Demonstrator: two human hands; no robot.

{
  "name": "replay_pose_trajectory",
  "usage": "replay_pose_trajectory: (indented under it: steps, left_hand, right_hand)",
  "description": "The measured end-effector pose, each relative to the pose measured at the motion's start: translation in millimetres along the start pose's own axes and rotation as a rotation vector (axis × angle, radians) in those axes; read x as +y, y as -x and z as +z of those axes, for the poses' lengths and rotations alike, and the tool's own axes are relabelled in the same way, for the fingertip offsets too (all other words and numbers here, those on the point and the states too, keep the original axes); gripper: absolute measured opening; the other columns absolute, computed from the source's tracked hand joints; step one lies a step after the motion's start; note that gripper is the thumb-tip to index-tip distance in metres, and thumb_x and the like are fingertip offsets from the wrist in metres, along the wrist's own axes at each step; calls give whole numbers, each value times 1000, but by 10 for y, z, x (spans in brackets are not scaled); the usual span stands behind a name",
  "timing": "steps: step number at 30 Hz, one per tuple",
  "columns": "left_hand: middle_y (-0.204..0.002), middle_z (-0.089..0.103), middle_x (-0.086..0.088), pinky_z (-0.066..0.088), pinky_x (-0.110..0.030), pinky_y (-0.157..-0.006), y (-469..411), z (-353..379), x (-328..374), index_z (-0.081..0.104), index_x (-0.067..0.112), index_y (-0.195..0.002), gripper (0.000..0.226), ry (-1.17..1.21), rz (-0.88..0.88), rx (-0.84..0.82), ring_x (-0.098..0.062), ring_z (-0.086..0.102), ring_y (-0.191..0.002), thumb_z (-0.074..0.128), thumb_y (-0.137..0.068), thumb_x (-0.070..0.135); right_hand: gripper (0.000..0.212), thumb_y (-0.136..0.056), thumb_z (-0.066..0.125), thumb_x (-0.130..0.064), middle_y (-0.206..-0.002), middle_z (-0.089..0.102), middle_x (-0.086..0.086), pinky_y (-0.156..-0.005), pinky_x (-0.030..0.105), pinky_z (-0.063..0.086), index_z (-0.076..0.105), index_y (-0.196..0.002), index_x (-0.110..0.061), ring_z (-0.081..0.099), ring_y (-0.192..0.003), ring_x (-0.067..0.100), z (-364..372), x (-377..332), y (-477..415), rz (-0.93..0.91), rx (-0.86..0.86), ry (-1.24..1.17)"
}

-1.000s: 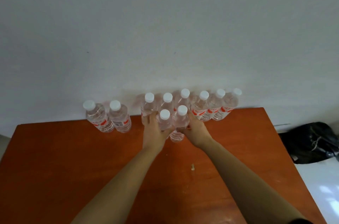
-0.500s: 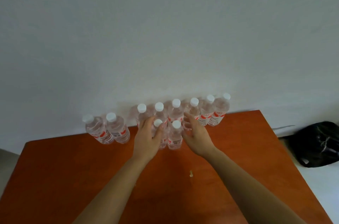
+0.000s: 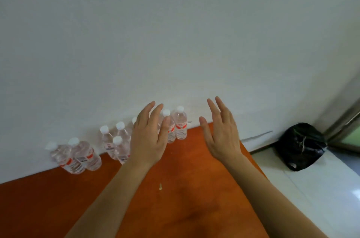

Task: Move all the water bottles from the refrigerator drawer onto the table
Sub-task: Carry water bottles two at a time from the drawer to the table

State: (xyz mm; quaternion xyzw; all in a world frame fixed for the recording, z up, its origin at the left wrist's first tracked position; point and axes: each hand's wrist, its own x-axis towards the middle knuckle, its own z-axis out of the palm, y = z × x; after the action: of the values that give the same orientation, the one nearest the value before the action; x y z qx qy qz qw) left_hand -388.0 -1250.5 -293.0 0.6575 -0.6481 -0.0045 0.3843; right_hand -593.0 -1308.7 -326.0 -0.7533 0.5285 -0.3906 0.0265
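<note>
Left hand (image 3: 150, 136) and right hand (image 3: 222, 132) hover, grips spread and empty, with the upright water bottles (image 3: 180, 126) on the worktop (image 3: 185, 198) nearest the left.

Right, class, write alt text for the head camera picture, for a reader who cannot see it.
A person's left hand and right hand hover open and empty over an orange table, where capped water bottles stand along a white wall. A black bag lies on the floor at right.
</note>
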Motion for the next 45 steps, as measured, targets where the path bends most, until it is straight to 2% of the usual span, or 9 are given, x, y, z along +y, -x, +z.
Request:
replay_pose_trajectory:
  steps: [5,8,15,22,27,30,34,39,45]
  left_hand:
    - [-164,20,-2,22,-48,-119,31,262,998,33,26,-153,64,-102,154,-59,-22,18,-150,19,-100,59]
    - [-166,11,-4,17,-50,-121,59,442,1583,26,26,-155,67,-90,283,-98,-23,10,-152,15,-99,61]
    - [-166,-4,-10,11,-53,-121,347,937,2890,10,24,-158,70,23,616,-192,-27,-3,-153,20,-99,60]
    - [-163,16,-19,17,-60,-118,1579,1249,4261,27,18,-155,70,328,934,-445,-36,14,-151,19,-98,57]
    - [-164,12,-18,20,-62,-115,2752,1163,5043,27,18,-156,67,491,1174,-554,-36,10,-151,34,-99,52]
    - [-166,3,-13,13,-59,-119,3354,1053,5523,17,24,-157,69,525,1294,-579,-32,1,-153,20,-99,60]
    - [-165,8,-10,12,-58,-120,4061,1003,6092,15,28,-155,65,607,1383,-568,-29,4,-153,23,-99,61]
    - [-166,7,-11,-6,-48,-119,4989,1122,6702,18,27,-156,66,533,1412,-581,-27,-2,-152,23,-100,60]
    - [-166,3,-10,0,-50,-120,5790,1311,7331,9,30,-157,68,426,1417,-601,-24,-9,-152,16,-100,65]
  right_hand:
    - [60,-104,37,-50,-165,18,7,-116,45,28,26,-156,-23,24,-150,26,-1025,645,294,67,119,175]
    - [63,-104,34,-54,-167,13,6,-119,44,20,21,-158,-25,17,-152,25,-1670,971,534,146,171,301]
    - [66,-101,43,-52,-166,13,10,-122,46,19,25,-157,-22,15,-152,28,-3043,1350,1607,409,314,592]
    - [64,-101,41,-51,-164,16,13,-124,46,10,26,-156,-22,15,-152,32,-4245,1083,3428,833,370,912]
    - [64,-101,35,-54,-165,14,15,-122,53,14,33,-154,-18,12,-153,31,-4893,598,4530,1068,476,1086]
    - [65,-100,38,-52,-166,11,14,-122,52,13,33,-155,-18,9,-153,29,-5276,356,5108,1163,553,1145]
    - [67,-99,33,-53,-166,9,14,-123,51,11,31,-156,-18,5,-154,28,-5732,254,5790,1252,647,1151]
    - [64,-101,39,-49,-166,8,14,-124,48,8,31,-156,-18,5,-154,28,-6271,433,6619,1307,626,1119]
    - [63,-101,45,-46,-167,7,12,-124,47,6,31,-156,-19,5,-154,27,-6903,849,7366,1331,559,1069]
